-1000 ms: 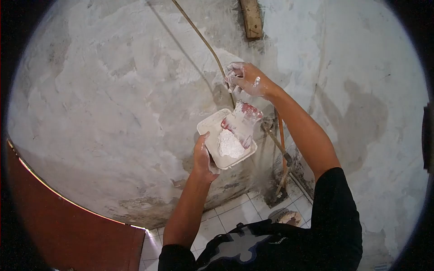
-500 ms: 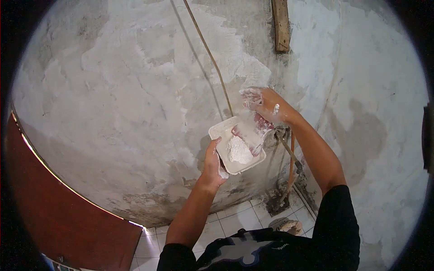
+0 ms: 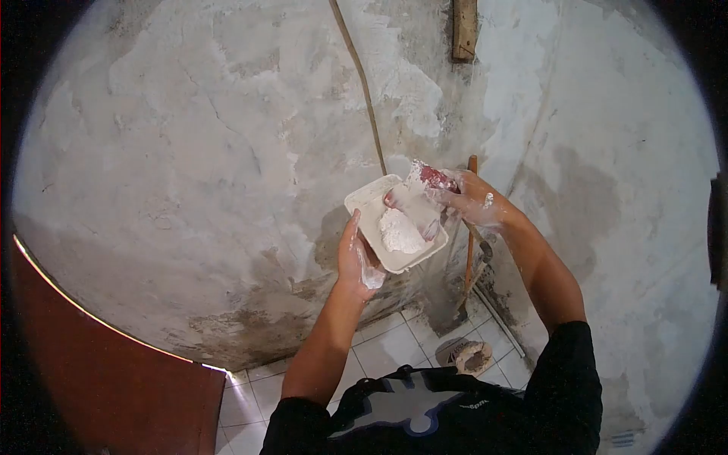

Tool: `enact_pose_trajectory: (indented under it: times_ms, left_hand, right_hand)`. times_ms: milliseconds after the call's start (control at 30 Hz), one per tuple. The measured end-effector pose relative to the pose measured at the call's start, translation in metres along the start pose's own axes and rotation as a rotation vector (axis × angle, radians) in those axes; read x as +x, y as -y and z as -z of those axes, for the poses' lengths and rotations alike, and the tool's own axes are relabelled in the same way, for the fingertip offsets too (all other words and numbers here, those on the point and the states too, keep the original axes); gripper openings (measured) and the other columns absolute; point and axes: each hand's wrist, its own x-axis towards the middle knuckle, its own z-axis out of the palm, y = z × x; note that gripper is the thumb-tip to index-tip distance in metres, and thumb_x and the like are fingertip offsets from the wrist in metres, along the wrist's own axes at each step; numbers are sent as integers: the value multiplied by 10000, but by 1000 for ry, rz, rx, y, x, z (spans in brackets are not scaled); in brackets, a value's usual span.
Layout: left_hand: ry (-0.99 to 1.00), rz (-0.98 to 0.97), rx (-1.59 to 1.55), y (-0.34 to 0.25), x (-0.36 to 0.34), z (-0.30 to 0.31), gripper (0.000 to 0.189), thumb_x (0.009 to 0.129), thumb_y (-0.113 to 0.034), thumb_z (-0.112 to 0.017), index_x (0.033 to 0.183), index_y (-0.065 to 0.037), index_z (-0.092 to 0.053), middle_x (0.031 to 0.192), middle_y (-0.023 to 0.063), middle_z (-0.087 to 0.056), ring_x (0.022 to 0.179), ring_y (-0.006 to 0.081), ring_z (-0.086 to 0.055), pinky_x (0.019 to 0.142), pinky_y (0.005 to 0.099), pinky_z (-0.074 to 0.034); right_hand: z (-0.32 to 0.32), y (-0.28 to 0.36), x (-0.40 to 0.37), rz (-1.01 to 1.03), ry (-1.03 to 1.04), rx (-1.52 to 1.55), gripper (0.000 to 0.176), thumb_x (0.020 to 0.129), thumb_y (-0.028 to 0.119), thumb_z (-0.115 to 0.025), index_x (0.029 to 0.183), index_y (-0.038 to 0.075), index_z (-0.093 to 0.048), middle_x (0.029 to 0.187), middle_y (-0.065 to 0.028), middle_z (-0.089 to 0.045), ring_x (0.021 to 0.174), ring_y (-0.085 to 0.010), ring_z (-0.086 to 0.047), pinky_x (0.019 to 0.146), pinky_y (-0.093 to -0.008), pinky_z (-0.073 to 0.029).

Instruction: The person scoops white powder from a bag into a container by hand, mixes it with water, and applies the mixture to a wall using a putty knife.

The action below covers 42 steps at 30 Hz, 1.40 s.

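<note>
My left hand grips the near left side of a shallow off-white tray, thumb over its rim and fingers beneath. In the tray lies a heap of white powder. Partly clear and partly red, a powder-dusted plastic bag rests over the tray's right side. My right hand is closed around the bag's upper right part, and the bag hides some of its fingers. White powder coats both hands.
A rough, patchy plastered wall stands in front. A cable hangs down it, near a wooden strip. Below right are a wooden handle, white floor tiles and a round container. A red-brown panel is at lower left.
My right hand has come down from above the bag and closed on it. The bag's red part is raised and shifted left. The tray stays in my left hand.
</note>
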Motion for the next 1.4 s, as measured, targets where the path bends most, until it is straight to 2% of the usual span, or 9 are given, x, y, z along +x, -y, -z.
enact_pose_trajectory:
  times_ms: [133, 367, 533, 733, 933, 1033, 1167, 1233, 1400]
  left_hand:
    - [99, 36, -221, 9, 1, 16, 625, 975, -475, -457, 1421, -44, -378, 1399, 147, -468, 1265, 318, -487, 1070, 484, -393]
    - [85, 39, -282, 29, 11, 22, 601, 992, -517, -384, 1416, -92, -407, 1371, 114, -507, 1228, 318, -521, 1040, 517, -425]
    - [190, 20, -309, 38, 20, 27, 609, 991, -545, -355, 1407, -105, -425, 1335, 102, -533, 1191, 305, -548, 1004, 504, -461]
    - [161, 58, -315, 50, 23, 25, 589, 991, -534, -359, 1390, -111, -448, 1335, 93, -540, 1197, 304, -543, 1012, 507, -447]
    - [84, 144, -333, 57, 26, 32, 563, 985, -555, -372, 1371, -161, -481, 1283, 52, -577, 1145, 275, -576, 984, 503, -468]
    - [70, 160, -323, 59, 21, 35, 552, 988, -546, -370, 1371, -164, -482, 1283, 52, -577, 1144, 278, -576, 984, 500, -469]
    - [83, 132, -331, 63, 23, 43, 559, 987, -552, -364, 1379, -169, -472, 1307, 60, -563, 1149, 282, -574, 988, 488, -467]
    - [89, 151, -334, 61, 19, 35, 561, 987, -551, -365, 1380, -165, -472, 1312, 59, -562, 1151, 280, -573, 989, 482, -468]
    - [116, 172, -321, 71, 22, 46, 535, 992, -506, -385, 1370, -141, -481, 1312, 72, -564, 1148, 296, -575, 993, 507, -457]
  right_hand:
    - [-6, 1, -4, -121, -38, 251, 293, 919, 194, -613, 1132, -6, -618, 951, -22, -644, 799, -84, -557, 686, -254, -481]
    - [-9, -10, 1, -110, -57, 374, 275, 863, 135, -617, 1061, -55, -637, 931, -60, -668, 802, -138, -591, 708, -308, -488]
    - [-8, -12, -4, 108, -125, -301, 335, 758, 241, -659, 847, -79, -621, 736, -232, -631, 673, -296, -615, 654, -416, -466]
    - [-14, 6, -4, -36, -51, -520, 331, 789, 249, -618, 773, -81, -595, 690, -269, -578, 655, -421, -573, 625, -464, -442]
    - [-18, 5, -14, 260, -281, -413, 355, 820, 252, -621, 720, -85, -569, 626, -264, -544, 616, -437, -559, 597, -474, -433]
    - [-25, 7, -27, 94, -199, -438, 366, 814, 271, -641, 733, -79, -574, 647, -264, -553, 624, -435, -562, 590, -463, -435]
    - [-33, -5, -39, 225, -103, -472, 360, 811, 267, -647, 743, -80, -580, 659, -265, -561, 622, -438, -560, 586, -457, -436]
    - [-31, -5, -41, -24, -142, -419, 355, 815, 263, -642, 763, -84, -586, 677, -261, -584, 628, -444, -565, 592, -465, -441]
    - [-57, -17, -44, 73, -304, -355, 349, 834, 253, -618, 760, -87, -590, 675, -265, -583, 635, -446, -571, 601, -483, -443]
